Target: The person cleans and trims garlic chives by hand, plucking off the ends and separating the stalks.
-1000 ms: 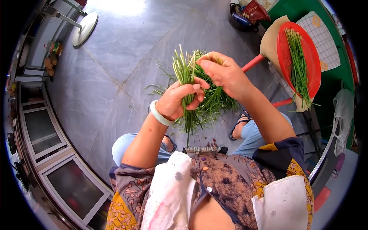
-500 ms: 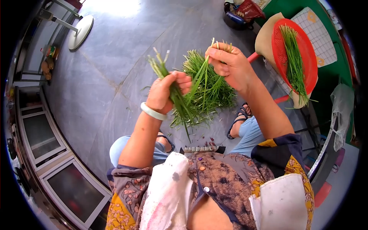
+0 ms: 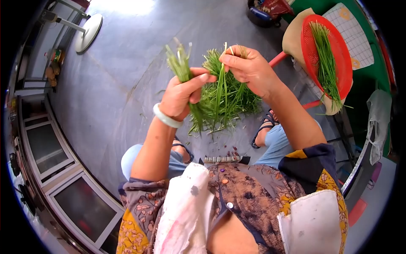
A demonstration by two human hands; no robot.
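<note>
My left hand, with a pale bangle at its wrist, is closed round a bunch of green stalks, blurred at both ends. To its right my right hand pinches a few thin green stalks near their pale ends, and their leaves hang down. Below and behind both hands a loose pile of green stalks lies on the grey floor. More stalks lie together in a red basket at the right.
A red stool leg stands right of my right hand. Dark pots are at the top right. A round white base stands upper left, above glass-fronted cabinets. My sandalled feet flank the pile.
My left hand has moved left with its bunch, away from over the pile. My right hand now has a few stalks hanging from its pinch.
</note>
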